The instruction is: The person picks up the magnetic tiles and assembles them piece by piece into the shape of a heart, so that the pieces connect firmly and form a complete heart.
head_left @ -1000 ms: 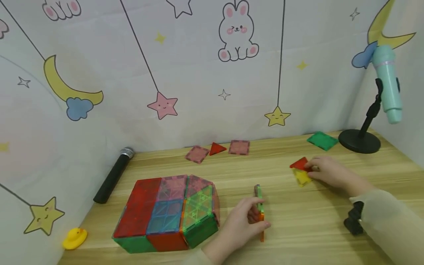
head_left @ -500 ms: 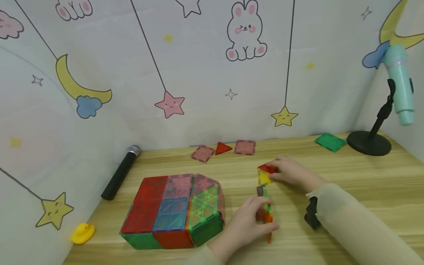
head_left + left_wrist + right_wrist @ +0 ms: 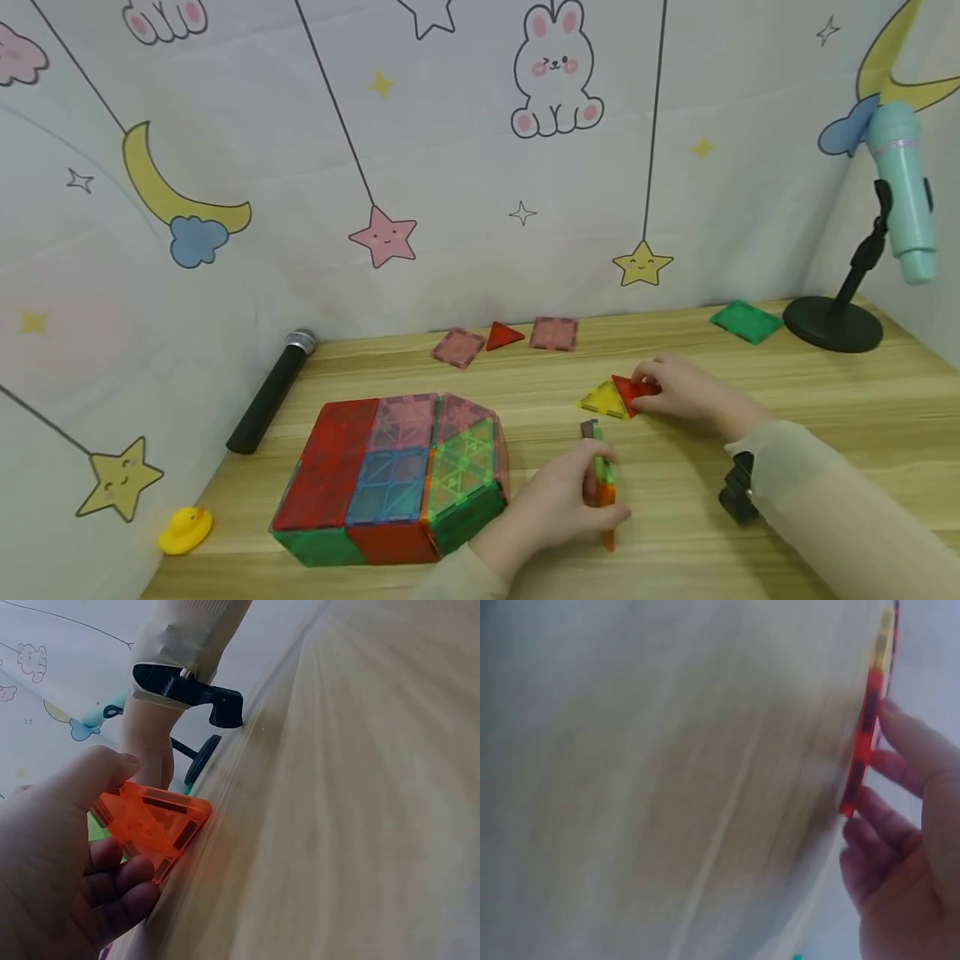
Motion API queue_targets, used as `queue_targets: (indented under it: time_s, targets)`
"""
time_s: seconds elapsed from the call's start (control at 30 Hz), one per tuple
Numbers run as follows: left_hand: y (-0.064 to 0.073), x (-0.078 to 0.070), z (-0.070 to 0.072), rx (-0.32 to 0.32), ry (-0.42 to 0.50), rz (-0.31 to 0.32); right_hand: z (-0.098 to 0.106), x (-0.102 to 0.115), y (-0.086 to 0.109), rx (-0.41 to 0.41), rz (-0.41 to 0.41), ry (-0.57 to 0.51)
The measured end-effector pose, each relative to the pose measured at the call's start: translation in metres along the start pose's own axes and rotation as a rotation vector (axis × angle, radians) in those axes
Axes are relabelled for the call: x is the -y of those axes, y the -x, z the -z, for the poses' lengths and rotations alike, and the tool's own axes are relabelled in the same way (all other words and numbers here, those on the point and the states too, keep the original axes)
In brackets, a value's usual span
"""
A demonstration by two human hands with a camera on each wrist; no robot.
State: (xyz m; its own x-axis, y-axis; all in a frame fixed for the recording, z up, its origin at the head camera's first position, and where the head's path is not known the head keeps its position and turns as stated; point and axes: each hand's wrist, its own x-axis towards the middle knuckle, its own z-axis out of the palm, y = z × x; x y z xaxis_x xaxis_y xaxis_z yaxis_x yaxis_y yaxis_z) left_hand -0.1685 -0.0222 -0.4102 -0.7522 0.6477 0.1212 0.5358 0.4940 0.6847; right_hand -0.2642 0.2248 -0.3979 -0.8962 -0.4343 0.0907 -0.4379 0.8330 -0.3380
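My left hand (image 3: 564, 492) grips a strip of magnetic tiles standing on edge on the table. An orange triangular tile (image 3: 154, 817) forms its near end, and a green tile (image 3: 602, 467) comes behind it. The strip's far tip looks dark. My right hand (image 3: 693, 398) pinches a red triangular tile (image 3: 632, 395) between thumb and fingers. A yellow triangular tile (image 3: 604, 401) adjoins the red one's left edge, just beyond the upright strip. To the left stands a box-like block of joined magnetic tiles (image 3: 390, 475) in red, blue, pink and green.
Pink square tiles (image 3: 554, 333) and a red triangle tile (image 3: 503, 336) lie near the wall. A green tile (image 3: 746, 322) is close to the mint microphone's stand (image 3: 832, 323). At left lie a black microphone (image 3: 272, 393) and a yellow toy duck (image 3: 186, 531).
My right hand has carried the red and yellow tiles left toward the upright strip, then slightly back right. The yellow tile has swung from the red one's near side to its left. My left hand keeps its grip.
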Motion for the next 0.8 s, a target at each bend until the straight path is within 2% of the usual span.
queue_targets:
  time_s: [0.17, 0.33, 0.47, 0.67, 0.8]
  targets:
    - [-0.002, 0.003, 0.003, 0.021, -0.006, -0.005, -0.003, 0.014, -0.003, 0.048, 0.053, -0.03]
    - [0.002, 0.006, 0.005, 0.016, -0.005, 0.007, -0.015, 0.038, -0.023, 0.062, 0.105, -0.005]
    - [0.014, 0.007, 0.007, -0.014, -0.007, 0.04, -0.026, 0.055, -0.044, 0.081, 0.123, -0.007]
    - [0.033, -0.001, 0.01, -0.059, -0.095, -0.007, -0.034, 0.07, -0.071, 0.071, 0.107, 0.0]
    - [0.044, -0.007, 0.011, -0.061, -0.124, 0.004, -0.037, 0.074, -0.086, 0.064, 0.1, 0.022]
